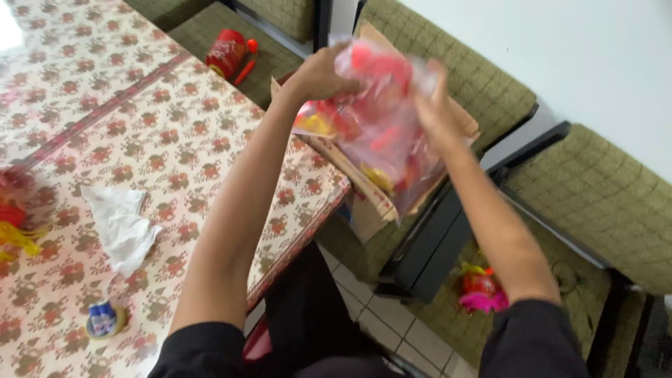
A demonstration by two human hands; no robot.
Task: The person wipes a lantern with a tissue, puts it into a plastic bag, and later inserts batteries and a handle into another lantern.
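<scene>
Left hand (323,73) and right hand (435,105) grip a clear plastic bag (381,126) between them, raised above an open cardboard box (364,189). The left hand's fingers are curled and closed on the bag's upper left edge; the right hand lies flatter against the bag's right side, fingers pointing up and pressed onto the plastic, though motion blur hides the exact grip. The bag is filled with red, pink and yellow items, too blurred to identify. The cardboard box sits on a green-cushioned chair (483,91) just beside the corner of the worktop (175,140), which is covered by a floral-patterned cloth.

On the worktop, well apart from the hands, lie a crumpled white tissue (122,224), a small round container with a blue and white top (105,320), and, at the left edge, a red and yellow ornament (15,217). A red cylindrical decoration (228,53) rests on a cushioned seat beyond the worktop's far side. A red and pink ornament (479,290) lies on the seat below the right forearm. Both arms wear black short sleeves (532,336).
</scene>
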